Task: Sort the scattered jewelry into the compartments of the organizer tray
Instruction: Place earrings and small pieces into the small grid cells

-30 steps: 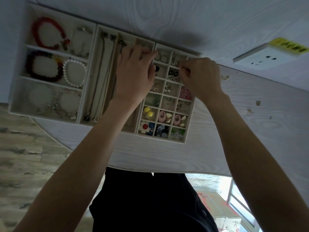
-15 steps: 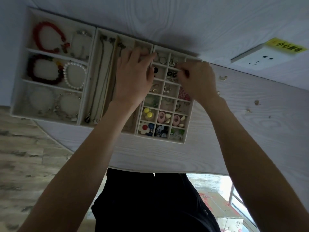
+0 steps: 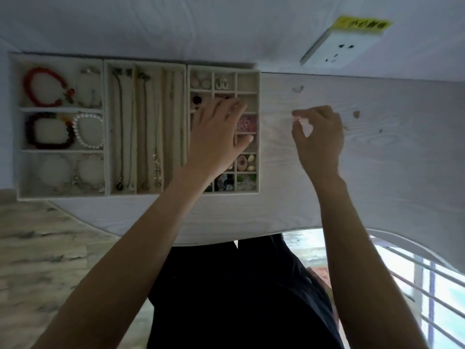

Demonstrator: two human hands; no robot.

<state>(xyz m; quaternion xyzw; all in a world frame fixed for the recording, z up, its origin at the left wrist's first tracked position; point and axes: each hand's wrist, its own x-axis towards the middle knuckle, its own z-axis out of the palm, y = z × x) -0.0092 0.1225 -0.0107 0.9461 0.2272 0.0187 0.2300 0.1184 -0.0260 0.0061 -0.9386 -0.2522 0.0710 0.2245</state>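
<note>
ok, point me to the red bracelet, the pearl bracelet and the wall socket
red bracelet (image 3: 35,93): head view, left arc of beads.
pearl bracelet (image 3: 76,129): head view, left side of loop.
wall socket (image 3: 338,51): head view, white faceplate centre.

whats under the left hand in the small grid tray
The left hand covers the middle cells of the grid tray, so their contents are hidden. Pink pieces show beside its fingers, dark beads beyond them.
</note>
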